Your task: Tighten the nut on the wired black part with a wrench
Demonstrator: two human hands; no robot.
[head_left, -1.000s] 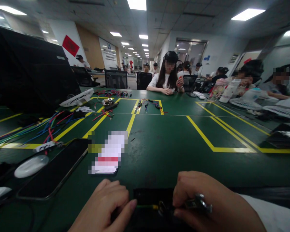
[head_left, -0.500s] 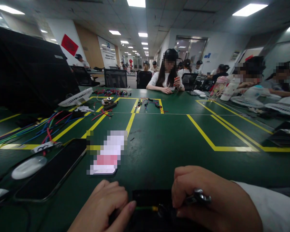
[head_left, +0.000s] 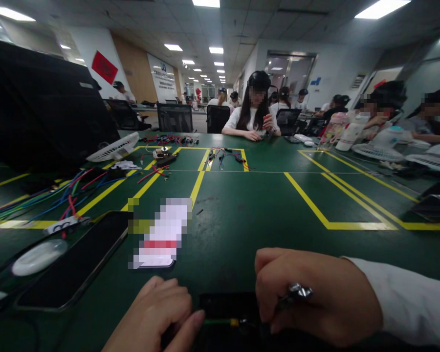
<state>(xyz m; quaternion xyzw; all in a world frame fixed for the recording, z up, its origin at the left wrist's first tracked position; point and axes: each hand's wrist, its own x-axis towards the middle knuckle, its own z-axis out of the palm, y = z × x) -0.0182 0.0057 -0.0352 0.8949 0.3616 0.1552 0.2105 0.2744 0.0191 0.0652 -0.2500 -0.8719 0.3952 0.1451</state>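
My left hand (head_left: 161, 305) is at the lower middle, its thumb and curled fingers closed on a thin green wire (head_left: 216, 322). This wire runs to the right from the thumb and has a small yellow band (head_left: 234, 322) near its end. A dark tool with a shiny metal end (head_left: 299, 292) sticks out of my right hand (head_left: 311, 293), which is closed round it; its kind cannot be made out. The tips of the right fingers are close to the wire's right end. Below both hands lies a dark, flat surface (head_left: 227, 299), mostly in shadow.
A lit phone (head_left: 166, 234) and a dark phone (head_left: 80, 259) lie left of centre, with a white mouse (head_left: 40, 256) beside them. Coloured wires (head_left: 69, 195) spread at the left near a monitor (head_left: 47, 107). Across the green table (head_left: 249, 210) sits a person (head_left: 254, 107).
My right hand has shifted slightly left with the tool, nearer the wire's banded end. My left hand stays almost where it was, still pinching the wire.
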